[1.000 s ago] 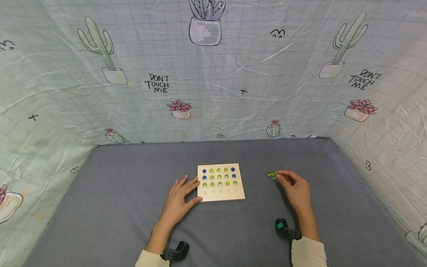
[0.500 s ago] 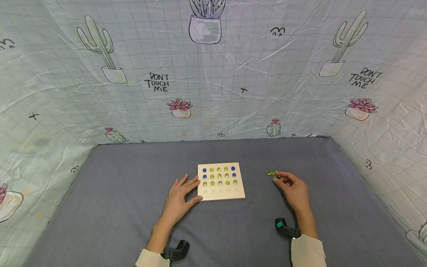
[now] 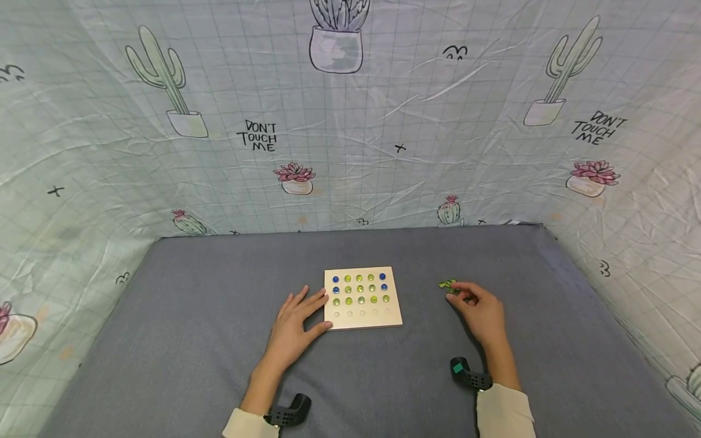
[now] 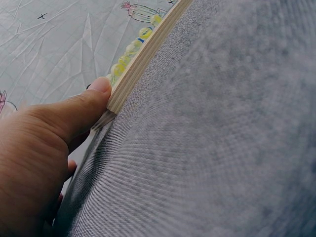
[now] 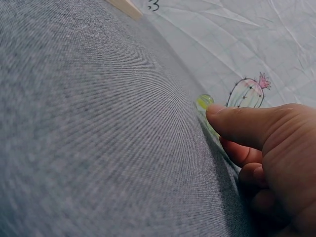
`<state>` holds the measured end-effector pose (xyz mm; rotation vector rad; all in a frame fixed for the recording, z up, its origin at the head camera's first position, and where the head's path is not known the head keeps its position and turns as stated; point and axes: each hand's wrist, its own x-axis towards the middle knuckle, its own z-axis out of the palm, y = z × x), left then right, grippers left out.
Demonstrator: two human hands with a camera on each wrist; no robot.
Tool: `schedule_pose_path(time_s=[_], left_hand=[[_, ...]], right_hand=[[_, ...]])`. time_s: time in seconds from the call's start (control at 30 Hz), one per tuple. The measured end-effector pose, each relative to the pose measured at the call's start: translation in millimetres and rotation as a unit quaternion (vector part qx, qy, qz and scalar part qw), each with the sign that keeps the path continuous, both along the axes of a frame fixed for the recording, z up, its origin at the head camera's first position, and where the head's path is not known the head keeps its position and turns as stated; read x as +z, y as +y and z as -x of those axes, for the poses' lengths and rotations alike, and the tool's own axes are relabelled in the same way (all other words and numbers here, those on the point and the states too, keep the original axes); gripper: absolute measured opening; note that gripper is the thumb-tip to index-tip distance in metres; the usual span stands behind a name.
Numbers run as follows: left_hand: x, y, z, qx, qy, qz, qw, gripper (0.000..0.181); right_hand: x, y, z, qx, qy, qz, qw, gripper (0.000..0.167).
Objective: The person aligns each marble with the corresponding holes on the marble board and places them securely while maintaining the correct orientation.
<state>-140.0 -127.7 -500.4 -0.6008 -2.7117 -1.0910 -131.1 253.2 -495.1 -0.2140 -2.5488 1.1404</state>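
Note:
A pale wooden board [image 3: 364,319] lies on the grey cloth, with glass marbles, mostly yellow-green and some blue, in its upper rows of hollows. The row nearest the person has bare hollows. My left hand [image 3: 290,334] rests at the board's left side, fingers spread and fairly straight; its thumb [image 4: 91,106] touches the near corner. To the right, my right hand [image 3: 484,313] bends thumb and forefinger around a green marble [image 5: 213,129] in a small cluster of green marbles [image 3: 445,284]. The hand partly hides this cluster.
Grey cloth [image 3: 219,292] covers the table around the board. A pale curtain printed with cacti [image 3: 350,134] hangs behind and along both sides. Each wrist wears a black camera band, such as the right wristband [image 3: 471,376].
My right hand has shifted slightly left onto the green marbles, its thumb now farther over them. The left hand and the board stay in place.

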Motion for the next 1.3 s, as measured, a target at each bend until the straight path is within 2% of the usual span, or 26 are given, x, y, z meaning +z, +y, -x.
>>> schedule_pose_path(time_s=[0.8,1.3], left_hand=[[0.3,1.2,-3.7,0.005,-0.006,-0.002,1.0000,0.059],[0.7,-0.3,0.6,0.004,-0.008,0.002,1.0000,0.059]], right_hand=[[2.5,2.6,-3.5,0.022,-0.039,-0.002,0.9990,0.024],[2.5,3.0,-1.8,0.020,-0.051,0.000,0.9985,0.024]])
